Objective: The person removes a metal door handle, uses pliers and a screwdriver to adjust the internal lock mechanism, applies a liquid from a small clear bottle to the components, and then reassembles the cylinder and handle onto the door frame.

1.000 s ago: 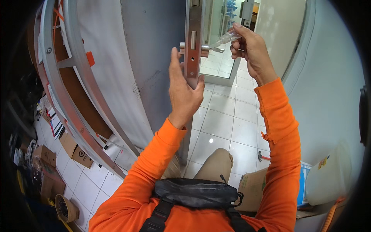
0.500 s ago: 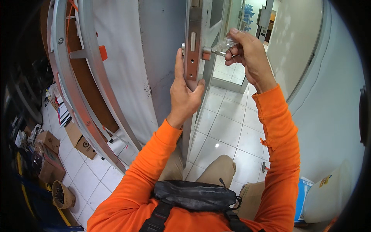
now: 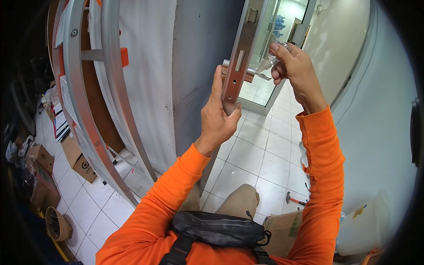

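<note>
Gripping metal door edge [image 3: 236, 73] with left hand [image 3: 217, 119], clamped on it from both sides, thumb at right, index finger straight up along left side, near left end of lock cylinder [image 3: 251, 73]. Cannot tell how remaining left fingers lie, mostly hidden. Holding small clear bottle [image 3: 266, 63] in right hand [image 3: 300, 75], pinched between thumb and fingers, remaining fingers curled together below. Tilting bottle nozzle-down and leftward, just beside small metal piece [image 3: 265, 77] sticking out to right of cylinder. Cannot tell whether nozzle touches. Placing bottle to right of door edge, roughly level with cylinder. Noting bolt slot above and two screw holes below on lock face of door edge. Wearing orange sleeves [image 3: 324, 163], black waist pouch [image 3: 218, 228] and khaki trousers [image 3: 240, 201], with one knee over white tile floor [image 3: 247, 159]. Seeing hammer [image 3: 295, 200] on floor at right, near cardboard box [image 3: 280, 229], with pale bucket [image 3: 364, 229] farther right by wall. Seeing glass-panelled door frame [image 3: 256, 107] behind bottle and door edge. At left, seeing metal ladder-like frame [image 3: 92, 137], curved by lens, with orange piece [image 3: 124, 57] on it, then brown carton [image 3: 79, 159] and woven basket [image 3: 58, 223] on floor beyond
</note>
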{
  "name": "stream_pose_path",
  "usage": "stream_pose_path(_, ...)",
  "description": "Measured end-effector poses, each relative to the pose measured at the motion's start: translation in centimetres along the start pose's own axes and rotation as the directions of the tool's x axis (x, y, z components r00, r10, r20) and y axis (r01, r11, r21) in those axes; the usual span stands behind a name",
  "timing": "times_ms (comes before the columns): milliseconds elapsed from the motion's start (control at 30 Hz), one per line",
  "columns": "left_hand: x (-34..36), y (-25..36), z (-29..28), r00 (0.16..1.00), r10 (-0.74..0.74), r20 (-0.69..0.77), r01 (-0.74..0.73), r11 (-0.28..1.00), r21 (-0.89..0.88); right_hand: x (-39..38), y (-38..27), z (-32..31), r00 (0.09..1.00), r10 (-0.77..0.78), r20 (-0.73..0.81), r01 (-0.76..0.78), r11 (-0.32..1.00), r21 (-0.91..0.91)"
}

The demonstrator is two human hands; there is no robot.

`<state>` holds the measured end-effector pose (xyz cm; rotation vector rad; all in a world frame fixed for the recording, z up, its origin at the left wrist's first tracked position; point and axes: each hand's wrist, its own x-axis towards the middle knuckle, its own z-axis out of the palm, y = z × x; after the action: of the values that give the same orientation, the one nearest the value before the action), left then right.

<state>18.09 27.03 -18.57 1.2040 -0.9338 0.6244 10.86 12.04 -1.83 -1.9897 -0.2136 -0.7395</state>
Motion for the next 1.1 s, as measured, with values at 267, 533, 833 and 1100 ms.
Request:
stream_pose_path(267,-0.1,0.3,-0.5,1.0,-0.031,0.001,0.031,0.999,0.012,-0.5,0.7,0.6,0.999,-0.026,-0.043,0.027,0.999,0.036)
stream_pose_path(533,0.2,0.3,-1.5,0.998,-0.059,0.002,0.059,0.998,0.026,0.0,2.9,1.5,0.998,-0.048,-0.037,0.056,0.965,0.258)
stream_pose_path(833,1.3,-0.7,-4.6,0.998,-0.055,-0.023,0.056,0.995,0.079,2.2,3.4,5.0,0.988,-0.152,-0.001,0.143,0.927,0.348)
stream_pose_path(1100,1.7,-1.3,-6.4,0.991,-0.137,-0.011,0.137,0.989,0.048,3.3,2.3,6.4,0.979,-0.198,0.04,0.18,0.946,0.268)
